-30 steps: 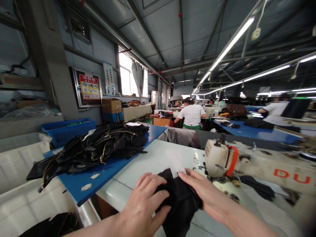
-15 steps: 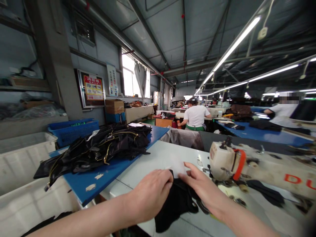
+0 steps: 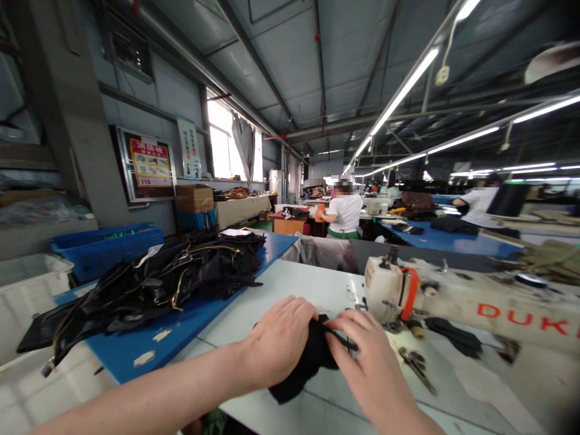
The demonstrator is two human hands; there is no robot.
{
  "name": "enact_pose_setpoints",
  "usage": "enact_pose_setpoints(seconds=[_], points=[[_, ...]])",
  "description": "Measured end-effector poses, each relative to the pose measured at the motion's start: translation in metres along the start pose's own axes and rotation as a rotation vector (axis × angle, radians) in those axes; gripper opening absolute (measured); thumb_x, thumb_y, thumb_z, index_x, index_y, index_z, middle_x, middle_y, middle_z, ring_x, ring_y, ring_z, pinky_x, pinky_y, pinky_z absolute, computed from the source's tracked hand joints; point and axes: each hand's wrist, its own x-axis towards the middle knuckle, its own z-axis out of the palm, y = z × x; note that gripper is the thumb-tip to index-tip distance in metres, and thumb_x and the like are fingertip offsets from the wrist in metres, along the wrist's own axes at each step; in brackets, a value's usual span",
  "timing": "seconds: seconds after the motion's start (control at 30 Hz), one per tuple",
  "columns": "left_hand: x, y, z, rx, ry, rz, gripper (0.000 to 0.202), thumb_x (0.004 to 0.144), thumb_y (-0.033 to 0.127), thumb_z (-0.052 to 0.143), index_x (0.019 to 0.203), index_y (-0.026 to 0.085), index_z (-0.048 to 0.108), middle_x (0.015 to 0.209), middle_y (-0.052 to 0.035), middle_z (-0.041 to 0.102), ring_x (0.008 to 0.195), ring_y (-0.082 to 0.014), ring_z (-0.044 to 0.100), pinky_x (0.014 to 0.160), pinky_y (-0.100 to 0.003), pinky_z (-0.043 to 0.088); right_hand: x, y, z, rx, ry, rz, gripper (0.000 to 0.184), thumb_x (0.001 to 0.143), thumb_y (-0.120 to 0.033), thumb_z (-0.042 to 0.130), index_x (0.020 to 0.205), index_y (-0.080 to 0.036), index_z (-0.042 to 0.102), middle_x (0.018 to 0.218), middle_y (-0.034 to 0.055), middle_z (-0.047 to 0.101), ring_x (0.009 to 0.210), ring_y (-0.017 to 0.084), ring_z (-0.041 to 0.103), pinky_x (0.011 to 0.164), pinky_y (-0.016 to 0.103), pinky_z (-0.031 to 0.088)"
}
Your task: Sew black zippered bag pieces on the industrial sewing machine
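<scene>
My left hand (image 3: 283,341) is closed on a piece of black fabric (image 3: 306,368), its fingers curled over the top edge. On the fabric's other side, my right hand (image 3: 365,347) pinches a narrow dark edge or strip between thumb and fingers. The fabric hangs between both hands, just above the pale sewing table (image 3: 290,284). To the right stands a white sewing machine (image 3: 453,302) with an orange band round its head. A small metal tool (image 3: 419,370) lies by the machine, near my right hand.
A heap of black pieces with gold zippers (image 3: 181,272) covers much of the blue table (image 3: 122,356) at left. Beyond are a blue crate (image 3: 106,248) and white bins (image 3: 34,290). A co-worker (image 3: 344,211) sits ahead; another person (image 3: 480,199) is far right.
The white sheet-like piece between my hands is now almost out of sight. My right hand has come lower and grips the fabric's edge. The view has turned slightly right.
</scene>
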Motion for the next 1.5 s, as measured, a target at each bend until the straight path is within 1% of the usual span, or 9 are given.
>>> enact_pose_setpoints(seconds=[0.13,0.27,0.5,0.63,0.73,0.87,1.0,1.23,1.5], points=[[0.007,0.002,-0.006,-0.097,-0.062,0.014,0.022,0.094,0.015,0.032,0.096,0.017,0.053,0.088,-0.0046,0.061,0.081,-0.018,0.055,0.075,-0.029,0.043,0.01,0.006,-0.006,0.212,-0.144,0.148,0.021,0.088,-0.023,0.047,0.077,-0.022,0.065,0.083,0.0032,0.056,0.083,0.02,0.055,0.075,0.033,0.041],[0.013,0.004,-0.009,-0.19,-0.155,-0.066,0.016,0.084,0.03,0.059,0.096,0.019,0.059,0.09,-0.0019,0.064,0.084,-0.0183,0.058,0.076,-0.027,0.042,0.017,0.013,-0.011,0.352,-0.289,0.266,0.022,0.083,-0.023,0.051,0.067,-0.02,0.065,0.077,0.0014,0.056,0.076,0.018,0.057,0.07,0.028,0.041],[0.019,-0.005,0.006,-0.31,-0.284,-0.316,0.013,0.072,0.022,0.061,0.085,0.022,0.064,0.076,0.0034,0.065,0.071,-0.0151,0.059,0.059,-0.021,0.039,0.027,0.021,-0.018,0.303,-0.322,0.241,0.021,0.078,-0.021,0.052,0.061,-0.019,0.065,0.076,0.0008,0.057,0.065,0.014,0.057,0.061,0.026,0.041],[0.02,-0.009,0.018,-0.17,-0.222,-0.272,0.022,0.072,0.008,0.051,0.083,0.022,0.065,0.077,0.0022,0.066,0.074,-0.0158,0.06,0.061,-0.022,0.04,0.028,0.02,-0.014,0.411,-0.385,0.387,0.024,0.083,-0.027,0.046,0.073,-0.017,0.065,0.068,0.0009,0.062,0.043,0.011,0.055,0.044,0.024,0.04],[0.021,-0.009,0.024,0.045,-0.139,-0.155,0.021,0.076,0.004,0.049,0.082,0.019,0.063,0.08,-0.0009,0.066,0.077,-0.0184,0.059,0.066,-0.026,0.041,0.026,0.023,-0.003,0.509,-0.373,0.517,0.026,0.085,-0.03,0.044,0.088,-0.016,0.065,0.053,-0.0005,0.061,0.047,0.016,0.061,0.047,0.024,0.048],[0.02,-0.018,0.037,0.343,-0.017,0.053,0.018,0.09,0.011,0.043,0.08,0.016,0.058,0.077,-0.0037,0.061,0.075,-0.0202,0.055,0.067,-0.031,0.04,0.023,0.039,0.026,0.46,-0.184,0.285,0.025,0.088,-0.027,0.038,0.092,-0.018,0.062,0.095,0.0082,0.069,0.081,0.021,0.069,0.068,0.032,0.056],[0.015,-0.036,0.064,0.493,0.019,0.132,0.019,0.093,0.01,0.04,0.086,0.016,0.057,0.078,-0.0044,0.058,0.074,-0.0208,0.053,0.064,-0.034,0.036,0.018,0.066,0.06,0.344,-0.081,0.104,0.025,0.09,-0.023,0.036,0.095,-0.019,0.061,0.132,0.0137,0.052,0.121,0.025,0.049,0.101,0.044,0.039],[-0.008,-0.035,0.108,0.149,-0.052,-0.064,0.009,0.09,0.024,0.053,0.088,0.022,0.061,0.082,-0.0007,0.059,0.077,-0.0187,0.055,0.07,-0.033,0.035,-0.011,0.11,0.079,0.297,-0.187,0.049,0.025,0.09,-0.019,0.04,0.093,-0.021,0.064,0.122,0.0107,0.061,0.116,0.024,0.054,0.097,0.042,0.044],[0.004,-0.026,0.117,-0.26,-0.071,-0.311,0.016,0.088,0.023,0.053,0.088,0.027,0.069,0.088,0.0028,0.067,0.084,-0.0166,0.061,0.079,-0.032,0.035,-0.019,0.125,0.062,0.256,-0.219,0.076,0.021,0.089,-0.018,0.045,0.093,-0.022,0.066,0.109,0.0078,0.063,0.102,0.021,0.059,0.09,0.034,0.046]])
